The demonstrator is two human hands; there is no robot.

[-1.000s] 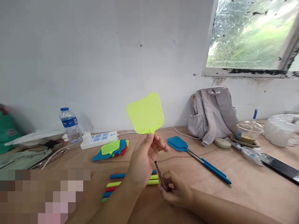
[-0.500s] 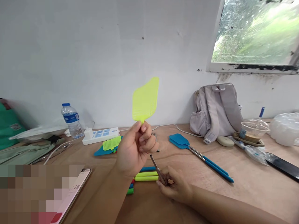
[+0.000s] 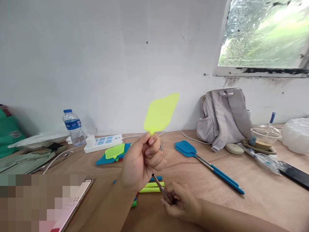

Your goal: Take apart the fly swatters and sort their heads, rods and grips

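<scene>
A yellow-green fly swatter head (image 3: 161, 112) is held up in front of the wall, its neck pinched between the thumb and fingers of my left hand (image 3: 142, 161). Lower down, my right hand (image 3: 182, 199) is closed around a slim metal rod (image 3: 159, 186), whose open end points up and left toward my left wrist. Yellow tube handles (image 3: 152, 190) and a blue handle (image 3: 158, 178) lie behind my hands, partly covered by my left arm. Loose mesh swatter heads (image 3: 115, 150) are piled to the left. On the right rest two blue fly swatters (image 3: 185, 148) with metal shafts.
A power strip (image 3: 113, 140) and a water bottle (image 3: 72, 127) stand by the wall. A phone (image 3: 77, 201) lies at lower left. At right are a grey backpack (image 3: 222, 119), a plastic cup (image 3: 264, 137), a beige case (image 3: 234, 149) and a black phone (image 3: 295, 174).
My left hand has lowered slightly, and the swatter head has tilted to the right. My right hand and the rod sit slightly lower in view.
</scene>
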